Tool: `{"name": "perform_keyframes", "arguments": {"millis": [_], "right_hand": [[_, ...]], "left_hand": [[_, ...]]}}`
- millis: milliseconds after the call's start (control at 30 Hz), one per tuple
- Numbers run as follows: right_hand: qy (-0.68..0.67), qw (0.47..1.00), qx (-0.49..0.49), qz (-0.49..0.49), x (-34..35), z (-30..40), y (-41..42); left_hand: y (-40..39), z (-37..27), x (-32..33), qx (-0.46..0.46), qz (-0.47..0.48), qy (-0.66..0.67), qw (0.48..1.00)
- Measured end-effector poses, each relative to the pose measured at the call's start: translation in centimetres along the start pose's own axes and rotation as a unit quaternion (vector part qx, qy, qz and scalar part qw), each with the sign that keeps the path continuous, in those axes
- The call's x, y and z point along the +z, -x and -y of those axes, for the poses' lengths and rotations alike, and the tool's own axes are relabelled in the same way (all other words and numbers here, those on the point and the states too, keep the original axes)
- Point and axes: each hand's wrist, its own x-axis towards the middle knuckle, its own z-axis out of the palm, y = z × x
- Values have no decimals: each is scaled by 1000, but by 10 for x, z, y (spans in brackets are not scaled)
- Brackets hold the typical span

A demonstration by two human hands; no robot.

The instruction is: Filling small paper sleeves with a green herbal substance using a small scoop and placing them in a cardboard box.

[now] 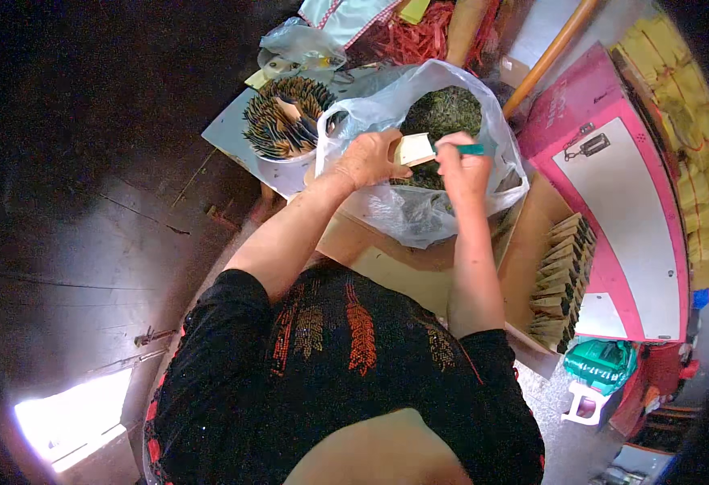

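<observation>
My left hand (pixel 371 159) grips a small pale paper packet (pixel 415 149) by its left end, above a clear plastic bag (pixel 378 209). My right hand (pixel 464 163) is closed on a green tool or strip (pixel 470 149), whose kind I cannot tell, at the packet's right end. Inside the bag lies a mass of dry, dark green shredded leaf-like material (pixel 445 112). To the left, a white round container (pixel 287 162) is packed with upright dark, pointed pieces (pixel 266 121), with a light piece on top.
The bag rests over a cardboard box (pixel 384 267), with rows of folded packets (pixel 563 282) at its right. A pink and white cabinet (pixel 609 151) stands right, beside an orange pole (pixel 548 57). Red shredded strips (pixel 418 36) and a crumpled plastic bag (pixel 306 45) lie at the back.
</observation>
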Motion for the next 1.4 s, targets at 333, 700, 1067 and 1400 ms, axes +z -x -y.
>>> {"name": "perform_keyframes", "arguments": {"millis": [333,700,1067,1400], "right_hand": [[195,968,-108,-115,-23,-12,-1],[332,933,-125,64,-19,-24,23],[93,982,-164,-30,-46,54,49],[269,939,-18,-213,-157,105,136]], "left_hand": [[0,1,-3,-8,-10,-18,1000],[-7,-9,5,36,-59,139,988],[20,-48,3,33,177,393,902],[22,-82,30,82,260,377,885]]}}
